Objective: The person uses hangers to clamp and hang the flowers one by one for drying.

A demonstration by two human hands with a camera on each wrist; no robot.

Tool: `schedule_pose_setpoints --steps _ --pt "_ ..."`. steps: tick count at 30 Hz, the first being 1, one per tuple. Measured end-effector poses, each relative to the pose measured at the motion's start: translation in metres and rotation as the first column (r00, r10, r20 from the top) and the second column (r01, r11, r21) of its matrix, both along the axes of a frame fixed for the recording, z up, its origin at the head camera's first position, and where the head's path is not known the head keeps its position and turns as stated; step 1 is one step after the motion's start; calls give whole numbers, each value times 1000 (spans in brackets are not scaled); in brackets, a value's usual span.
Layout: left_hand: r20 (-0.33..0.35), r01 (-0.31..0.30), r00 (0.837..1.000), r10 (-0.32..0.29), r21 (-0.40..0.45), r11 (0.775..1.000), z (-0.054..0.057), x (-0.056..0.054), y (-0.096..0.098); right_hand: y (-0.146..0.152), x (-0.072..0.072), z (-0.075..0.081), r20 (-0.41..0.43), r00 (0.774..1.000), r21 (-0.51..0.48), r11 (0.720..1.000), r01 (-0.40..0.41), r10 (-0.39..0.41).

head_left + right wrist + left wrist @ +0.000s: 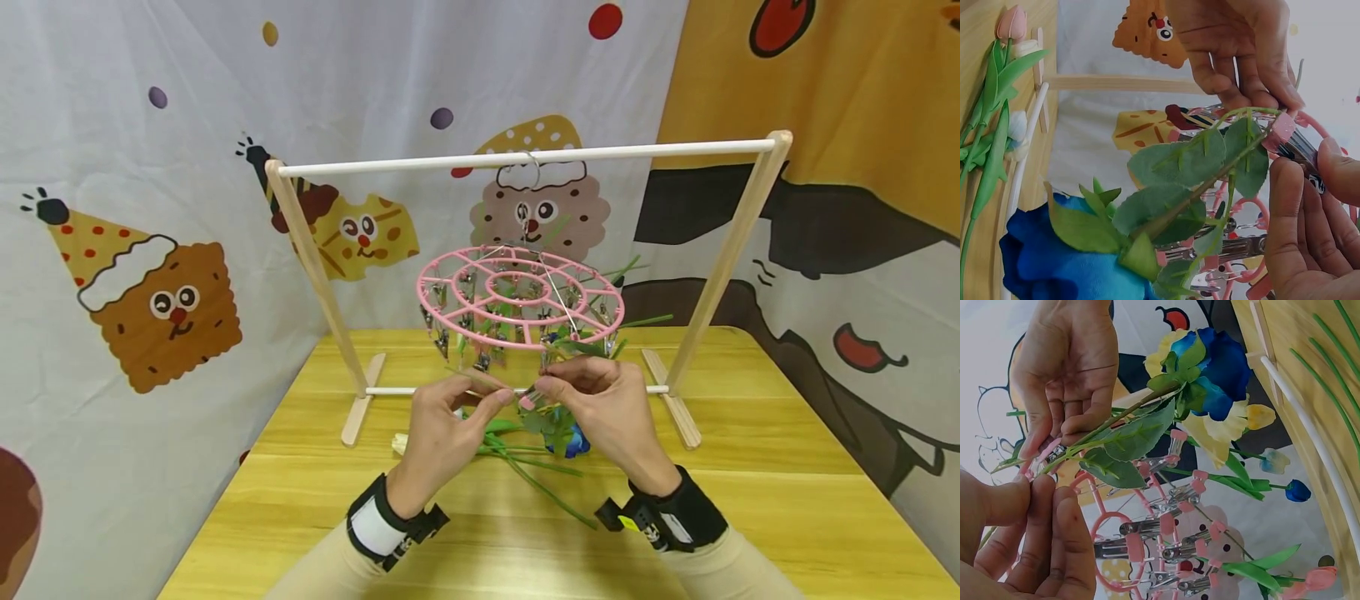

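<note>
My left hand (446, 429) pinches the green stem of a blue artificial rose (1079, 256) between thumb and fingertip. The rose hangs head-down with toothed green leaves (1141, 434); in the head view only a bit of its blue petals (576, 442) shows below my hands. My right hand (613, 408) grips a metal clip (1300, 153) with pink tips between thumb and fingers, and the stem runs right at those tips. Both hands meet beneath the front edge of a pink round hanger (527, 335), which carries several such clips.
A white bar (390, 165) on wooden posts (315, 271) bears the hanger by its hook. Clipped flowers hang from it, including a blue tulip (1297, 490) and a pink tulip (1319, 579). Loose tulips lie on the wooden table (300, 508), one cream (400, 443). A printed curtain stands behind.
</note>
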State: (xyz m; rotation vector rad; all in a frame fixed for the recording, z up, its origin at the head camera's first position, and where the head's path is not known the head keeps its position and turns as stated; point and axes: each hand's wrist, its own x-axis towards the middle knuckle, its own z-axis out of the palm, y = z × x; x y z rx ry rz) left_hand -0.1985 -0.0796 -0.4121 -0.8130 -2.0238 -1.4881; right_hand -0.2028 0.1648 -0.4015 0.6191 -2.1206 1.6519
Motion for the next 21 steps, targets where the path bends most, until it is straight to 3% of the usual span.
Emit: schedule_pose_setpoints --steps 10,16,21 --pt "15 -4 1000 4 15 1000 2 -2 8 0 -2 -2 22 999 -7 1000 -29 30" --pt "37 1 999 -2 23 1000 1 -2 9 1 -1 -5 44 999 44 999 -2 0" --pt "2 -5 1000 5 -11 1000 -1 -3 9 1 -2 -7 63 998 21 1000 -14 12"
